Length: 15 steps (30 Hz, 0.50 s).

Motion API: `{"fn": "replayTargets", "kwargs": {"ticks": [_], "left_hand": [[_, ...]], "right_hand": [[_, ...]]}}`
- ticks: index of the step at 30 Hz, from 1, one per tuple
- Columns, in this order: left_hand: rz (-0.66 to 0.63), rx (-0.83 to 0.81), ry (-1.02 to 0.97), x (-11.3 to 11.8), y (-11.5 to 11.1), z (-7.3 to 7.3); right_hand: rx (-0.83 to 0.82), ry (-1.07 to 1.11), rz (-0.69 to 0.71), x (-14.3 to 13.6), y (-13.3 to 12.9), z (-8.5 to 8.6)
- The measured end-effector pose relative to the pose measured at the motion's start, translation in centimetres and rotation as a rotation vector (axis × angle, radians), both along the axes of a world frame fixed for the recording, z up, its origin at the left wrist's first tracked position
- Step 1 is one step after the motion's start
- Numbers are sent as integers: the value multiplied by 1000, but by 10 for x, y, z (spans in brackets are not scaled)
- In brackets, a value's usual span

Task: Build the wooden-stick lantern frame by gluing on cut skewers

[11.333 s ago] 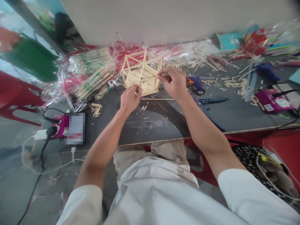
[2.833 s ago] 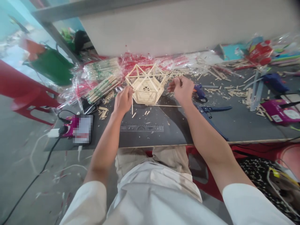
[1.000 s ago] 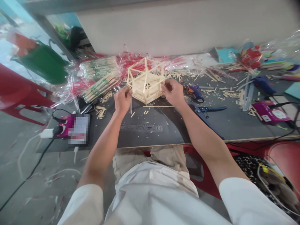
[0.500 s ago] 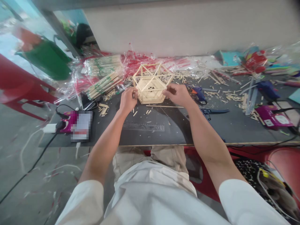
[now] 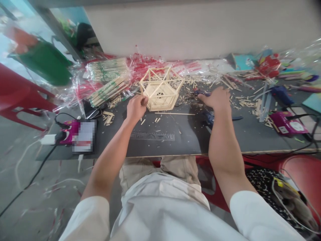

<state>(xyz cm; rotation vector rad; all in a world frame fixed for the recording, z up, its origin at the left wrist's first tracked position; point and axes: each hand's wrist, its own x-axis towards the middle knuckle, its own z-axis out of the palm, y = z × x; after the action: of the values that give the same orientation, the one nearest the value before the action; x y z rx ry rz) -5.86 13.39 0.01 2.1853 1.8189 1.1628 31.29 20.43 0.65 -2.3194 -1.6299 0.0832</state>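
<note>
A bowl-like frame of thin wooden sticks [image 5: 160,106], with a six-sided base and open triangles above, stands at the middle of the dark tabletop. My left hand [image 5: 136,107] pinches its left side between thumb and fingers. Away to the right, my right hand [image 5: 218,97] is over the scattered stick bits, thumb apart and fingers stretched forward. By its thumb lies a blue tool [image 5: 200,92], partly covered. Another blue tool [image 5: 207,117] shows beside my right forearm, which hides part of it. A single long stick [image 5: 174,113] lies before the frame.
A clear ruler [image 5: 152,136] lies near the table's front edge. Bundled sticks [image 5: 107,90] and plastic wrappers line the back. A phone [image 5: 84,135] and a purple power strip [image 5: 67,132] sit left; another purple strip [image 5: 288,123] and a blue glue gun [image 5: 282,95] are right.
My right hand has let go of the stick frame and moved right, its fingers spreading. My left hand keeps its hold on the frame. The view has shifted slightly.
</note>
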Motion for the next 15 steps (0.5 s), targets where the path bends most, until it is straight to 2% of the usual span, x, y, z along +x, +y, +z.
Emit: {"fn": "replayTargets", "kwargs": {"ticks": [3,6,9,12,15], "left_hand": [[18,-66,-21,3,-4,6],[9,-118,-124,4,-7,10],[-92,-168,-162,3,-10,14],[-228,-239,-60,3,-13,18],[-214,-242,110,7,-15,22]], "right_hand": [[-50,-25,-57,9,2,2],[-198,-7,-67,12,-2,10],[-299,17,-36,8,-10,21],[-355,1,5,0,-15,31],[-352,-12,10,-6,-16,34]]}}
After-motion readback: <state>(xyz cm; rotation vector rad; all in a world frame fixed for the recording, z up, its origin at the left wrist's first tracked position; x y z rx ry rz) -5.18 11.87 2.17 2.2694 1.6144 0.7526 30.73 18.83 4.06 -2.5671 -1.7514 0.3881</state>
